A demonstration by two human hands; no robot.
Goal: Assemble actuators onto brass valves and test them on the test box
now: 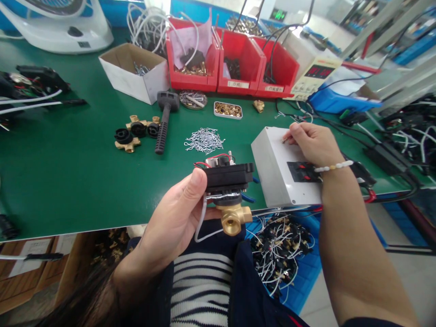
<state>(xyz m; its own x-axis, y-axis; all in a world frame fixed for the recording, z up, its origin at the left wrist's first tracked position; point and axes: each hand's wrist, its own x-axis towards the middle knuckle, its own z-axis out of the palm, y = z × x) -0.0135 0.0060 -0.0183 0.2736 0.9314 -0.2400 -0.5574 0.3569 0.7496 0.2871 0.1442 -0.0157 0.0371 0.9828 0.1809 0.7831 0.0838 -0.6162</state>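
Note:
My left hand [179, 211] is closed around a motorised brass valve [232, 218], held up at the table's front edge. Its black actuator housing [225, 178] sits above the brass body, with red and black wires and small parts on top and a looped white cable below. My right hand [311, 143] rests over a grey control box [272, 159], thumb and finger pinched on a small metal toggle switch [284, 140] on its top face. The fingers partly hide the switch. Between the hands and the bins lies a pile of metal spring clips [205, 140].
A black rubber-like mallet [165, 120] and brass valve bodies [128, 144] lie left of the clips. Red bins [194, 81], a white carton [143, 86] and a tin of brass parts [227, 110] stand behind. A blue crate [309, 281] of wired valves sits below the table.

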